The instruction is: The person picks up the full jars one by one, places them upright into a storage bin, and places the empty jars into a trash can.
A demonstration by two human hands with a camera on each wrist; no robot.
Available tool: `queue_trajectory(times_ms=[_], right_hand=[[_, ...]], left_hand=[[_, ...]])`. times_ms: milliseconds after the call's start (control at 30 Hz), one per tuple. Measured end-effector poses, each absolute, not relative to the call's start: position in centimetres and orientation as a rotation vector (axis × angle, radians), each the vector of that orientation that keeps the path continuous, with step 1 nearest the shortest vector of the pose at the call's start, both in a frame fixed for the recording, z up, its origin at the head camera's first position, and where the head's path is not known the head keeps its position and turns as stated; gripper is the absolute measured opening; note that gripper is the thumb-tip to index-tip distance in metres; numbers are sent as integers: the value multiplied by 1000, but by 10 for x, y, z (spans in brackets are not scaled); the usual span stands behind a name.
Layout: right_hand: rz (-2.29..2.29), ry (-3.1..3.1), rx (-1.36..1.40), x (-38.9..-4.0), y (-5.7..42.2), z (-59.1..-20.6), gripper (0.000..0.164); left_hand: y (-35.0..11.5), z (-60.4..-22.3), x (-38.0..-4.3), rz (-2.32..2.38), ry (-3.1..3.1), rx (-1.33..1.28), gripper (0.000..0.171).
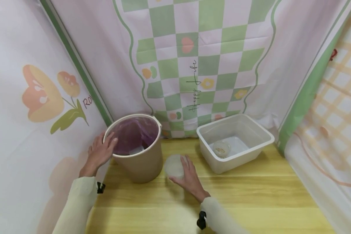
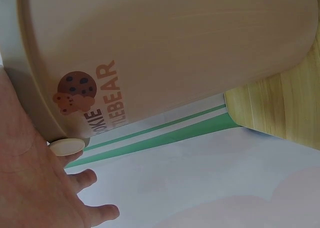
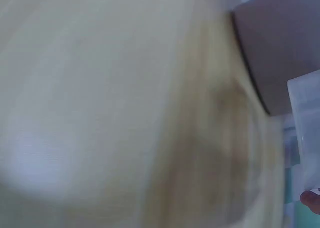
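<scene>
In the head view, my left hand (image 1: 100, 151) rests at the left rim of a beige bin (image 1: 147, 164) lined with a purple bag (image 1: 128, 130). Its fingers are spread loosely outside the rim in the left wrist view, beside a round cream knob (image 2: 67, 147). My right hand (image 1: 190, 178) grips a round, translucent plastic tub (image 1: 173, 166), thumb on the near side and fingers on the far side. That tub shows at the right edge of the right wrist view, with a fingertip (image 3: 311, 200) at its lower end. Something pale lies inside the bin.
A white rectangular basin (image 1: 237, 162) stands at the right on the wooden table (image 1: 251, 201). Inside it sits a small clear cup (image 1: 221, 149) with little tan bits. Printed curtains (image 1: 190, 65) enclose the table at the back and both sides.
</scene>
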State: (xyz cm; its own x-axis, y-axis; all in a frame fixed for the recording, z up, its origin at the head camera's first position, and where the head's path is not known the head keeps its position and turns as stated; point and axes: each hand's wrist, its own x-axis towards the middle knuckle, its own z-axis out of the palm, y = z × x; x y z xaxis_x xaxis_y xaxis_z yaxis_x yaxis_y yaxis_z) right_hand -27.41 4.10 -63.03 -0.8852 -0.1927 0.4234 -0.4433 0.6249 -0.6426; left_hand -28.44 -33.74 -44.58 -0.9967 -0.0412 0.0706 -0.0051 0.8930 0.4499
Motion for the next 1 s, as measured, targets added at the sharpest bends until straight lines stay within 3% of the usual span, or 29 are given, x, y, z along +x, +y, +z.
queue_trajectory(times_ms=[1000], right_hand=[[1024, -2409, 435, -337, 43, -534, 109]], left_hand=[[-338, -447, -284, -712, -2983, 51, 73]])
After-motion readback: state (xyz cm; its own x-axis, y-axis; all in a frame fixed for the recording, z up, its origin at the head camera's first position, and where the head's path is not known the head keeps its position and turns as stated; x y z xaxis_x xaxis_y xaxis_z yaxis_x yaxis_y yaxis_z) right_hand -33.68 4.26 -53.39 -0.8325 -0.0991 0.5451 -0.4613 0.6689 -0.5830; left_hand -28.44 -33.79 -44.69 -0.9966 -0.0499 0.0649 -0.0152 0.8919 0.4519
